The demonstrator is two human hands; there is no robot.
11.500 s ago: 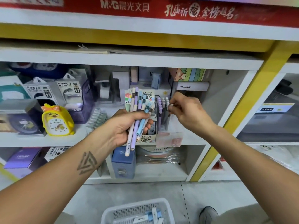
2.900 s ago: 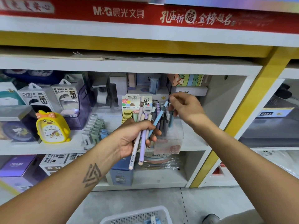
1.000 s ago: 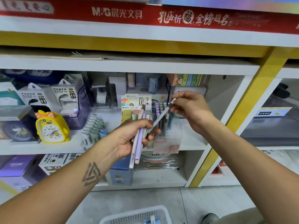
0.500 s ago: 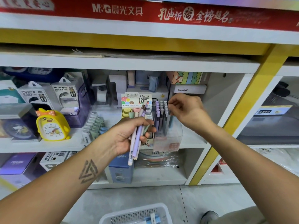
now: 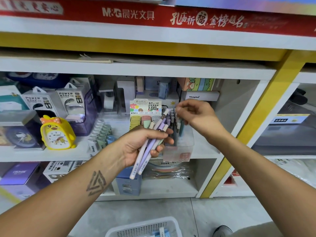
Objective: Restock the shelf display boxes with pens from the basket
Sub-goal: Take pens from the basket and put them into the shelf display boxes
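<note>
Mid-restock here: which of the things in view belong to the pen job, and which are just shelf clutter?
Job:
- pastel pens gripped in left hand
- right hand over clear plastic display box of upright pens
- white mesh basket on floor

Lying about:
- yellow duck alarm clock
- white power bank boxes
- blue carton on lower shelf

On the shelf to your left you have a yellow duck alarm clock point(image 5: 57, 133) standing in front of two power bank boxes point(image 5: 56, 104). Just right of the clock, a cluster of small pale green and grey items point(image 5: 100, 134) sits on the shelf board. Below you see a purple box point(image 5: 18, 173) and a blue box point(image 5: 128, 184). A red banner point(image 5: 153, 16) runs overhead.
</note>
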